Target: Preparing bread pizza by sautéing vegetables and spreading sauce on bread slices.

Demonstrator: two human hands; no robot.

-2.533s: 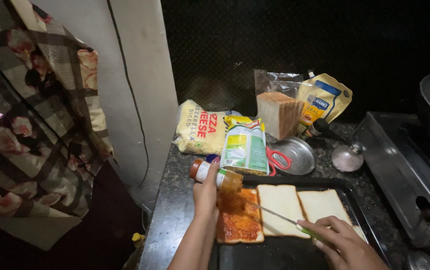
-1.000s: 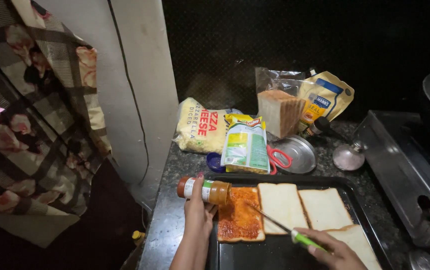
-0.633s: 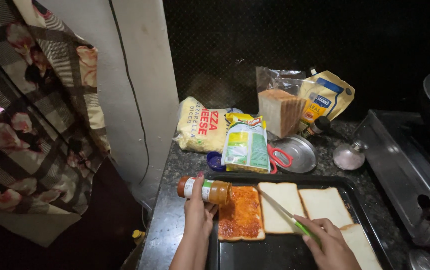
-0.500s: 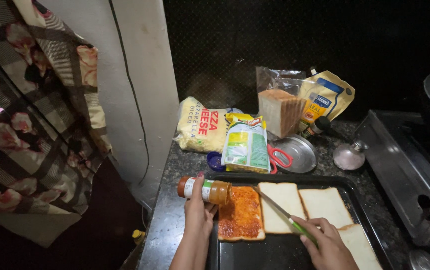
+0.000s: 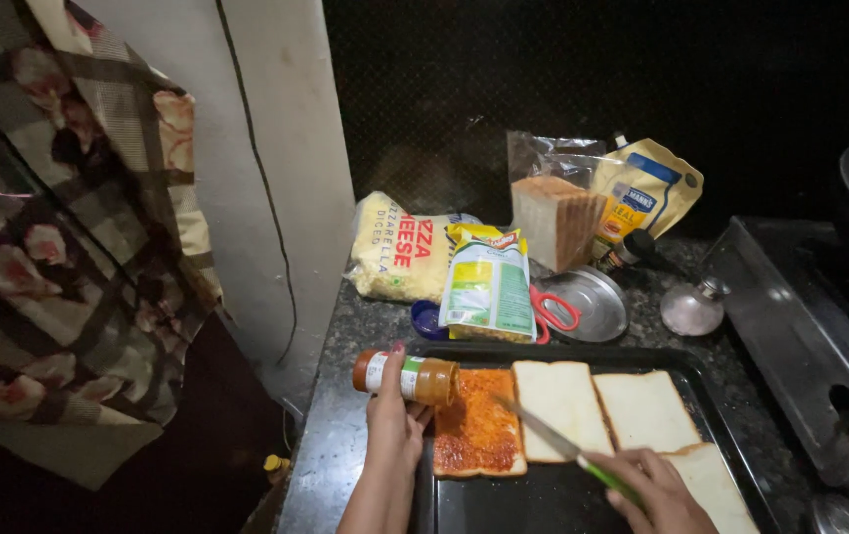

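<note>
My left hand point(image 5: 394, 423) grips a sauce bottle point(image 5: 408, 376) with an orange cap, held on its side over the left end of a black baking tray point(image 5: 543, 499). Its mouth points at a bread slice covered in red sauce point(image 5: 477, 432). My right hand point(image 5: 653, 487) holds a green-handled knife point(image 5: 561, 445), with the blade tip resting at the sauced slice's right edge. Plain white bread slices point(image 5: 563, 406) point(image 5: 644, 410) lie side by side to the right on the tray.
Behind the tray stand a bag of shredded cheese point(image 5: 400, 247), a green and yellow pouch point(image 5: 488, 285), a bread loaf in a bag point(image 5: 555, 218), a yellow and blue pouch point(image 5: 643, 191), a steel lid point(image 5: 588, 303) and red scissors point(image 5: 551, 310). A gas stove point(image 5: 810, 336) sits to the right.
The bottle went from tipped upright over the slice to lying on its side at the tray's left end. My right hand brought the knife leftward to the sauced slice.
</note>
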